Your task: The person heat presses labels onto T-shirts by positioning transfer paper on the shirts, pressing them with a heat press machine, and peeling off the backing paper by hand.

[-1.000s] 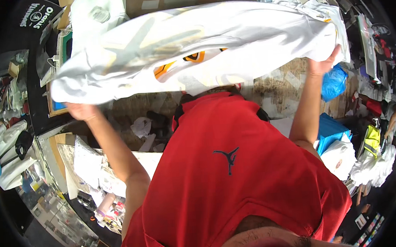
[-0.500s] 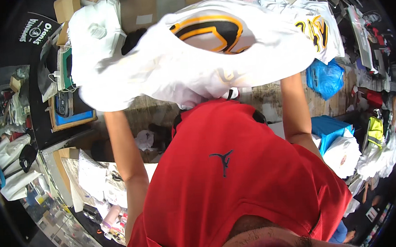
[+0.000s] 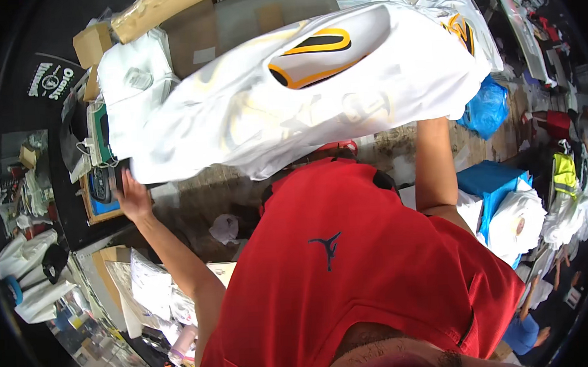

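Head view shows the white shirt spread wide in the air above the desk, with its orange and black print on the upper side. I hold it up with both hands. My left hand is at the lower left edge of the cloth; the fingers look closed on the hem, but the cloth covers part of them. My right hand is hidden behind the shirt, only the forearm rises to it, so I cannot tell how that hand grips.

Compared with half a second ago, the shirt has turned and opened more: the print moved to the right and now lies slanted, and the cloth stretches further to the right, over the blue bag. One second ago the print was lower and the shirt was more folded. My left hand has moved outward and lower. I judge that the shirt is being shaken open, and it does not yet lie on the desk.

Around it are a white pile at the left and cardboard at the top.
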Demonstrator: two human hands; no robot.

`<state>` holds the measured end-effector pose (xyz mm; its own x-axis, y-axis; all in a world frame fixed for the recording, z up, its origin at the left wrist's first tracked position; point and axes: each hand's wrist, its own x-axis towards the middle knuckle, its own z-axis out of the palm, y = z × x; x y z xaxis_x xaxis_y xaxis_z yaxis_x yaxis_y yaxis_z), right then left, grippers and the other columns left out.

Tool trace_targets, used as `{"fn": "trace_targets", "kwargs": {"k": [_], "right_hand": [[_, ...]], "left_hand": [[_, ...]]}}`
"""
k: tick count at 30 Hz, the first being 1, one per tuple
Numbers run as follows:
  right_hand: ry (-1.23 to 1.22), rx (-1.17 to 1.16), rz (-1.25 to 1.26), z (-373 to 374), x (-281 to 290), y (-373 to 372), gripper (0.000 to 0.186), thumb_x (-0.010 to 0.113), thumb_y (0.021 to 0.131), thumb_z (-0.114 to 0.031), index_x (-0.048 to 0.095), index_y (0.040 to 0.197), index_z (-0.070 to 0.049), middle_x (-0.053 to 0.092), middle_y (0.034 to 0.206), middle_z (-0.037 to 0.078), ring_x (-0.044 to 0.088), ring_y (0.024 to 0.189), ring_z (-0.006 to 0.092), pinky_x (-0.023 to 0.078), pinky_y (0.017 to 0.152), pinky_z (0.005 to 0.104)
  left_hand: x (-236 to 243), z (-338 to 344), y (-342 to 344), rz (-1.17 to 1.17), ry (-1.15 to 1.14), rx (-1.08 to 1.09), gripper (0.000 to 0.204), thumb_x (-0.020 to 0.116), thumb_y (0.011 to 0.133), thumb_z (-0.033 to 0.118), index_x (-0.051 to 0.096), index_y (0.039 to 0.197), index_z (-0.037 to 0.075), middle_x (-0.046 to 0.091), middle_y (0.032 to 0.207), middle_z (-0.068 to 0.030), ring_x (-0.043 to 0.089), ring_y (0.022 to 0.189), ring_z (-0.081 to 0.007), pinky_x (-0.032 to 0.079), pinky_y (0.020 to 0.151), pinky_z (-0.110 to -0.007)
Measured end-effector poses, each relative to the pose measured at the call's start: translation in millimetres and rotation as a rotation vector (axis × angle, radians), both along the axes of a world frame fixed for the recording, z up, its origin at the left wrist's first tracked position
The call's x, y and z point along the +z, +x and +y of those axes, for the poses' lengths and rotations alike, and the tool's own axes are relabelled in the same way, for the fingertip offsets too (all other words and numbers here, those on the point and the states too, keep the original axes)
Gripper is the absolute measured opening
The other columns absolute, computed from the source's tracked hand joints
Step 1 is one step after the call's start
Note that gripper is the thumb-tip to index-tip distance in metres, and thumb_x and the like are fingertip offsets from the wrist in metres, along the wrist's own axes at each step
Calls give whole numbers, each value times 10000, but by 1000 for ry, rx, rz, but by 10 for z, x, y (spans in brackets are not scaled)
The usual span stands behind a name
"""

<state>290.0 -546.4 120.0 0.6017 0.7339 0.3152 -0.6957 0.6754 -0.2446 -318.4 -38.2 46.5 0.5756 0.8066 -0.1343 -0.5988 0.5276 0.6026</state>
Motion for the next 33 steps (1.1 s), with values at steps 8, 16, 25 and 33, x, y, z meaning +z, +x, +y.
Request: {"fn": "trace_targets", "kwargs": {"k": [8,16,25,33], "right_hand": [[24,384,36,633,-460,-677,539,466,989,-366,469,1402,-20,528,1400,168,512,1280,316,369,1116,478],[57,581,31,856,-419,-779,531,437,1002,-367,473,1403,-22,529,1401,166,514,1276,315,356,1125,477],[-104,459,91,955,40,-694,540,351,1025,-398,520,1355,-5,588,1343,156,518,1275,318,332,1134,476],[-642,-371,-869,1284,381,-845,597,600,883,-109,434,1455,-85,603,1282,96,524,1221,187,361,1067,343]], "left_hand": [[651,-1934,2682,636,830,-374,226,493,965,50,674,1075,-28,671,1104,-97,612,1085,-177,469,964,-296],[182,-2150,2654,-38,696,-691,752,785,741,61,450,1409,-22,553,1361,-164,528,1245,-245,396,1085,-382],[431,-1050,1695,-24,282,-131,429,520,968,243,546,1315,-7,556,1335,-132,504,1232,-247,381,1060,-374],[1376,-536,692,470,557,296,389,551,952,233,584,1269,10,606,1235,-119,553,1119,-233,422,977,-340]]}}
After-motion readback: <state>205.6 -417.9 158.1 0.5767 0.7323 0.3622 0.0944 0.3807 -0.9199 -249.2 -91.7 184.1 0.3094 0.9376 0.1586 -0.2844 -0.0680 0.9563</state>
